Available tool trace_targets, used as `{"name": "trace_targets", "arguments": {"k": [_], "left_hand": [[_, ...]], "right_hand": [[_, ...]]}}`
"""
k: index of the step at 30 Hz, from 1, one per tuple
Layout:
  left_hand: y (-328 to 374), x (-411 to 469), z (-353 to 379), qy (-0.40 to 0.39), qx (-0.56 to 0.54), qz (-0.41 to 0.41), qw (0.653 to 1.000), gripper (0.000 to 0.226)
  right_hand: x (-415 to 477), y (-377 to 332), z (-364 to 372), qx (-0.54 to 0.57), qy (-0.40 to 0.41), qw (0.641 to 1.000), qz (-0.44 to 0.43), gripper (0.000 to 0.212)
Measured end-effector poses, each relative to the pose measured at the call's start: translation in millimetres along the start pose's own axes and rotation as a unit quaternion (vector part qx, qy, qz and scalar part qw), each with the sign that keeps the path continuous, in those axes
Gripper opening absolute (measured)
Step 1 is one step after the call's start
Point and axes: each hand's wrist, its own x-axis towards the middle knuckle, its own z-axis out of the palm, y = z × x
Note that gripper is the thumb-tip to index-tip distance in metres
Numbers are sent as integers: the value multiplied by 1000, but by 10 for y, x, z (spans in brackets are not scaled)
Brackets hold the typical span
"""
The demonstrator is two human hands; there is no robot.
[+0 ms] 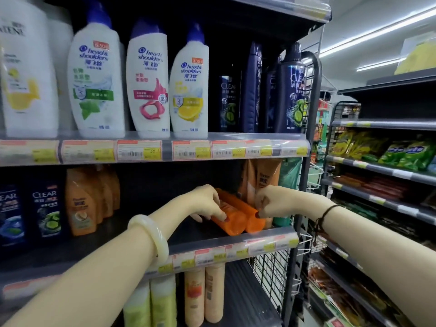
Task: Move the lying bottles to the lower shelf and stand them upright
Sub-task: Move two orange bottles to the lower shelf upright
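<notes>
Two orange bottles lie side by side on the middle shelf (236, 244), ends toward me. My left hand (207, 204) grips the left lying bottle (230, 224) from above, fingers wrapped over it. My right hand (269, 201) pinches the near end of the right lying bottle (247, 212). The lower shelf (245, 300) below holds upright green bottles (153, 303) and peach bottles (204, 293), with dark bare space to their right.
Upright orange bottles (82, 204) and dark Clear bottles (46, 211) stand at the left of the middle shelf; more orange ones (264, 178) behind the lying pair. White shampoo bottles (146, 79) fill the shelf above. A wire side panel (271, 274) bounds the right end; snack shelves (377, 171) stand beyond.
</notes>
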Motion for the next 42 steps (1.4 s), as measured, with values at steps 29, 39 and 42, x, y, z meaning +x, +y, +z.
{"name": "trace_targets", "arguments": {"k": [29,39,42], "left_hand": [[24,262,535,89,-430,-162,883,82],[-33,203,496,74,-441,-147,882,83],[-53,207,520,81,-455,-139,876,86]], "right_hand": [[306,311,700,255,152,955,16,37],[378,182,791,262,137,954,50,50],[360,165,807,291,134,945,59,52]]}}
